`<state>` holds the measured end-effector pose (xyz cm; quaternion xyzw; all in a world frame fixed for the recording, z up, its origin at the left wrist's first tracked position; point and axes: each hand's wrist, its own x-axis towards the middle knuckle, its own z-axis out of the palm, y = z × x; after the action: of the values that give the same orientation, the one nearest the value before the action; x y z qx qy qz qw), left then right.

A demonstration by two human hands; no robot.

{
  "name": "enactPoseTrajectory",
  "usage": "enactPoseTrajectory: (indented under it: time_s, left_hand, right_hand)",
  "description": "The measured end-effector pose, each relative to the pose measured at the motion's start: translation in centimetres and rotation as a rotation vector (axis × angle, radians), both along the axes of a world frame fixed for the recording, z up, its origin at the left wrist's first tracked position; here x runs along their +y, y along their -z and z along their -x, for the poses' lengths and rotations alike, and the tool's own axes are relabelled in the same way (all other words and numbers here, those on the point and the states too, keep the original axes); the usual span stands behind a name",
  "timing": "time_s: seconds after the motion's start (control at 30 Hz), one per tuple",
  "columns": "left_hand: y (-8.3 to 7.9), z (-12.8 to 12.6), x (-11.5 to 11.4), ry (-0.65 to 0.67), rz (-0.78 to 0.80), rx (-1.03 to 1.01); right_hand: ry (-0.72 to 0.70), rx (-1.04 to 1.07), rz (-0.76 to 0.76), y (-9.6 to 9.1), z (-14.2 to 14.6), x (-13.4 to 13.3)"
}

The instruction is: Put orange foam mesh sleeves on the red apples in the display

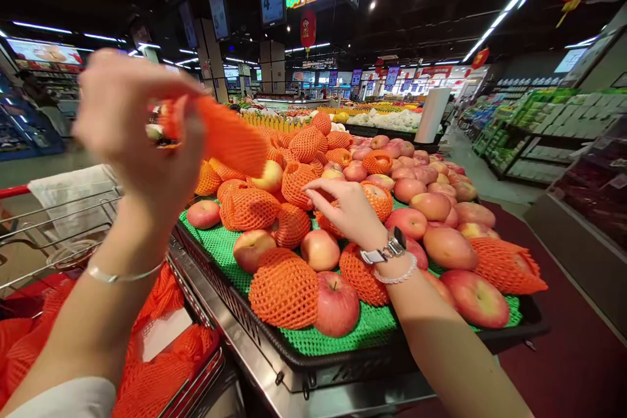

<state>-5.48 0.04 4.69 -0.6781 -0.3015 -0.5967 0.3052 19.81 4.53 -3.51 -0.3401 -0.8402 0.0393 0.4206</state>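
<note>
on my feed the foam sleeve (pixel 230 137) is bright orange, ribbed and flattish, smeared by motion blur; it is held up in the air on the left, in front of the fruit. my left hand (pixel 127 124) has it gripped between thumb and fingers; i can't tell whether anything sits inside. my right hand (pixel 350 206) is over the display, fingers bent and thumb drawn near the forefinger, a narrow gap. its fingertips are at a wrapped apple (pixel 298 184), and i can't tell whether they touch it or hold anything.

counting, i get one sleeve in hand, one bangle (pixel 112 277) on my left wrist, one watch (pixel 392 247) and one beaded bracelet (pixel 398 272) on my right. toward the near left edge i make out four bare apples (pixel 336 304); the heap behind is too crowded to count.

those four are round, smooth and glossy, red blushing into yellow. the wrapped ones wear springy orange netting with diamond-shaped holes. they lie on a green mesh liner (pixel 220 238) in a black plastic crate (pixel 353 358) with slotted sides. left of it, a wire shopping cart (pixel 12 192) carries crumpled orange netting (pixel 161 372), with a white cloth (pixel 68 199) draped over its frame.
</note>
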Motion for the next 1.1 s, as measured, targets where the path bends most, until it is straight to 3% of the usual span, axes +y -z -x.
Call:
enactPoseTrajectory:
  time_s: [0.03,0.1,0.13,0.2,0.3,0.4,0.47,0.7,0.8,0.9,1.1]
  left_hand:
    - [-1.2,-1.8,1.8,-0.076,-0.179,0.098]
    - [-2.7,-5.2,5.2,-0.055,-0.193,0.158]
    - [-2.8,-6.7,6.7,-0.023,-0.104,0.148]
    - [-1.8,-9.0,9.2,0.062,0.095,0.079]
    - [1.6,-10.4,11.2,0.224,0.223,-0.077]
    - [4.5,-9.7,11.7,0.362,0.263,-0.144]
    - [5.3,-8.8,11.8,0.417,0.317,-0.146]
    - [4.7,-7.7,11.7,0.618,0.498,-0.037]
    - [4.7,-7.7,11.3,0.579,0.451,-0.028]
    - [4.6,-7.5,11.2,0.553,0.435,-0.098]
    - [4.8,-7.7,11.6,0.855,0.621,-0.163]
  right_hand:
    - [0.008,0.063,-0.021,0.1,-0.1,0.2]
    - [0.051,0.177,-0.087,0.1,-0.5,0.7]
    - [0.081,0.221,-0.127,0.1,-0.7,1.0]
    - [0.15,0.278,-0.201,0.0,-1.2,1.4]
    - [0.254,0.282,-0.19,-0.2,-1.9,2.1]
    - [0.286,0.252,-0.032,-0.1,-2.4,2.8]
    - [0.264,0.278,0.048,0.1,-2.5,3.3]
    - [-0.031,0.739,0.365,0.4,-2.6,4.4]
    - [-0.164,0.934,0.49,0.5,-2.6,4.7]
    - [-0.207,1.061,0.505,0.5,-2.6,4.8]
    - [-0.257,1.131,0.423,0.3,-2.1,4.3]
